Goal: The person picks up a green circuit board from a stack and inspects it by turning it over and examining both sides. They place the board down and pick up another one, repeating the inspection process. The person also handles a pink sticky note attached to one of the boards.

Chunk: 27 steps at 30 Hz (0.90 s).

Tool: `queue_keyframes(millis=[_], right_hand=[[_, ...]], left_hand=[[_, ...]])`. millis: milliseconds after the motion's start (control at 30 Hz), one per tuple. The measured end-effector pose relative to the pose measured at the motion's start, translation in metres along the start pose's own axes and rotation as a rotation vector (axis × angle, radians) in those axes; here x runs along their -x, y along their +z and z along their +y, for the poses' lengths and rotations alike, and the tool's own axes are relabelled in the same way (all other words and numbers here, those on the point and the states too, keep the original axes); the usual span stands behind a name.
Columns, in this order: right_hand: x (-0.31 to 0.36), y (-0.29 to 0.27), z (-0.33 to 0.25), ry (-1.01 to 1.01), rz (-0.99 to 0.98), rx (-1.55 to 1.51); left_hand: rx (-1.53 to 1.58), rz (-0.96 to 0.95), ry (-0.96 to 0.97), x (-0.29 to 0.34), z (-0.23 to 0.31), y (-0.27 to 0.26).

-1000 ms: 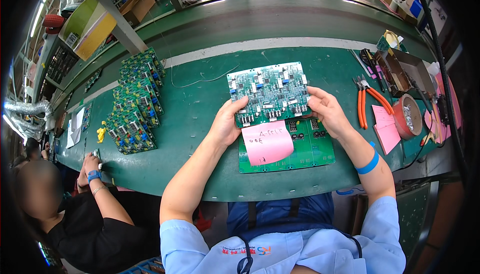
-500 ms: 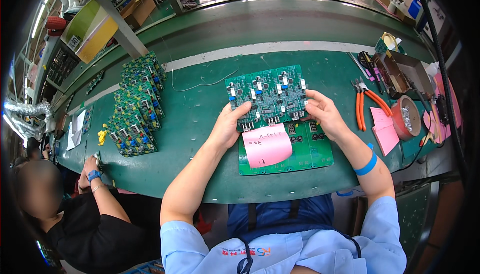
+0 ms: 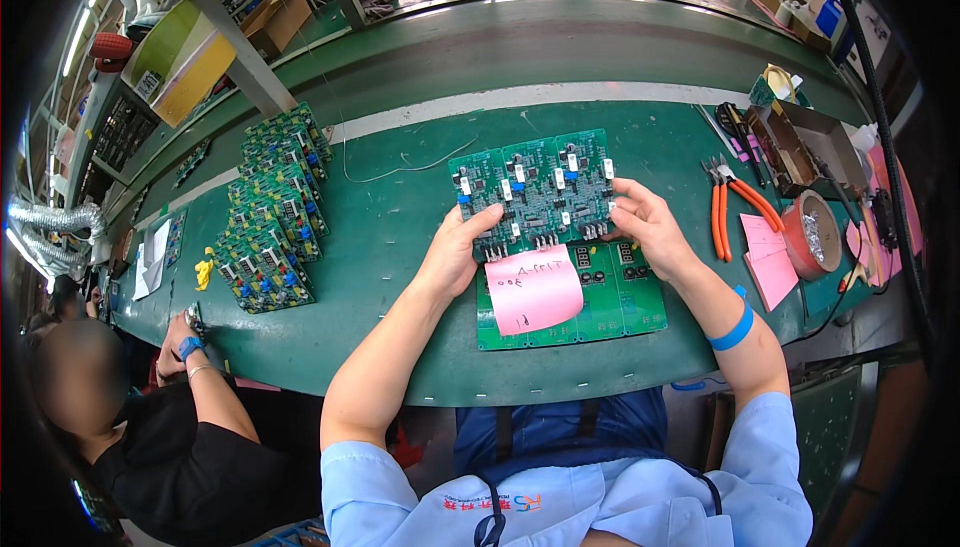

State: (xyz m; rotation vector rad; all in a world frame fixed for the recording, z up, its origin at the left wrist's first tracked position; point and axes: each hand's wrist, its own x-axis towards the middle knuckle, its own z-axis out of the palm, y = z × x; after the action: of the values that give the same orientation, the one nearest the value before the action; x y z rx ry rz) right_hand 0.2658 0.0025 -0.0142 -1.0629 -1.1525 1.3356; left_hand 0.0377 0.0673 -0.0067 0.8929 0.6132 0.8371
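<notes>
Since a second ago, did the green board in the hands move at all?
Yes. Both hands, the left hand and the right hand, kept hold of the populated circuit board and turned it a little, so its right end now sits higher, and it moved slightly away from the person. The bare board with the pink note, the orange pliers and the board stacks stayed put.

1. A long green-topped workbench (image 3: 400, 247) crosses the frame, with a pale stripe along its far side.
2. Left of centre lie stacked green populated circuit boards (image 3: 268, 209).
3. Lower centre lies a flat green bare circuit panel (image 3: 600, 309) bearing a pink sticky note (image 3: 533, 289).
4. At right lie orange-handled pliers (image 3: 728, 209), pink paper slips (image 3: 768, 257) and a red round tin (image 3: 812, 239).
</notes>
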Motion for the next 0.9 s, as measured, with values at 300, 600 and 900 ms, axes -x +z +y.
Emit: queue_keyframes(millis=[300,600,900], right_hand=[[0.01,0.014,-0.015,-0.129,-0.026,-0.035],[0.013,0.013,-0.014,-0.147,-0.045,-0.101],[0.012,0.011,-0.012,-0.13,-0.061,-0.107]], left_hand=[[0.174,-0.043,-0.107,-0.004,0.004,-0.004],[0.301,-0.11,-0.17,-0.004,0.003,-0.006],[0.243,-0.037,-0.137,-0.005,0.003,-0.004]])
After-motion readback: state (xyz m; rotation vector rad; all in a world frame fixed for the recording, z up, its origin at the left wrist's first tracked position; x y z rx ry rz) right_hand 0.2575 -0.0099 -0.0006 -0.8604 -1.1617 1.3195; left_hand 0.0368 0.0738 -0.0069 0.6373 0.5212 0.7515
